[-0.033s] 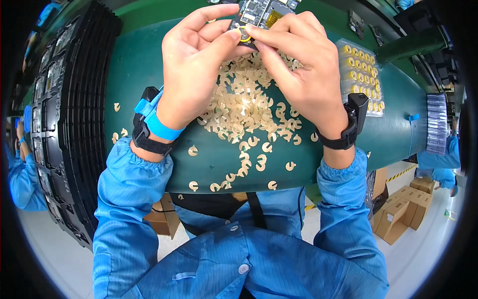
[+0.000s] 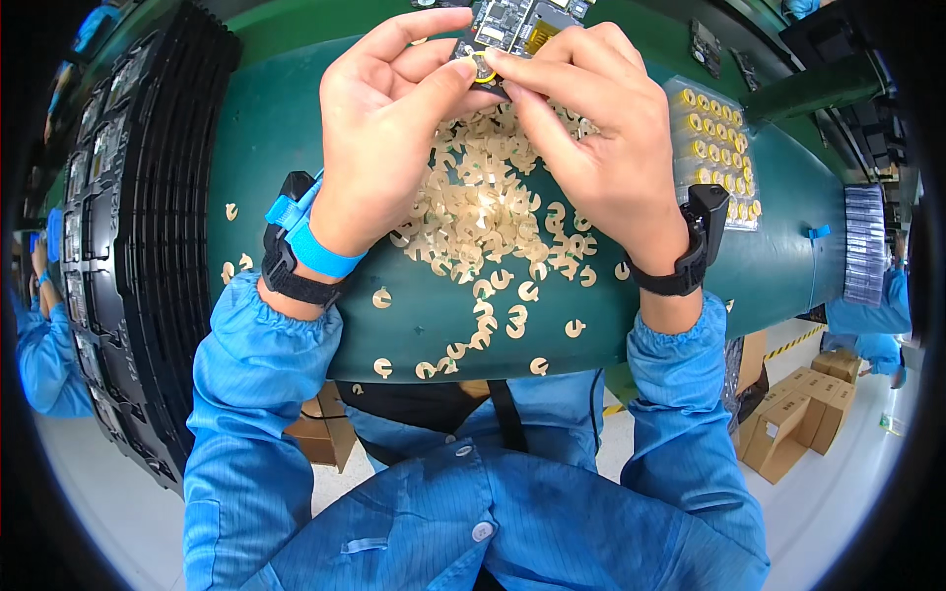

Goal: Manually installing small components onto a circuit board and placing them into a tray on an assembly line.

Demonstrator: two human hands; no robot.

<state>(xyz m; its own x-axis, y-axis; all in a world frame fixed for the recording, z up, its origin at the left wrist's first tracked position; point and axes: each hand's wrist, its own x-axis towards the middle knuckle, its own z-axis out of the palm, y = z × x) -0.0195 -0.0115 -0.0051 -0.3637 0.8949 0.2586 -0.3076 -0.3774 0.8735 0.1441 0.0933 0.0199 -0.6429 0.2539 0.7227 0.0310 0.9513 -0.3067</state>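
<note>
Near the far side of the green bench, both of my hands hold a circuit board (image 2: 505, 22) up above the surface. My left hand (image 2: 379, 133) grips the board's left side, its thumb on the near corner. There a round, yellow-rimmed part (image 2: 484, 71) lies against the board. My right hand (image 2: 611, 123) pinches at this part with thumb and forefinger; its other fingers are curled beside the board. Beneath my hands spreads a heap of cream, C-shaped pieces (image 2: 483, 212), with several loose ones nearer me. The fingertips hide part of the round piece.
To the right, a clear tray (image 2: 682, 169) holds rows of yellow-rimmed round parts. A tall stack of black trays (image 2: 148, 227) borders the bench on the left. Clear trays (image 2: 864, 246) are stacked far right. Cardboard boxes (image 2: 808, 419) stand on the floor. Co-workers' blue sleeves show at both sides.
</note>
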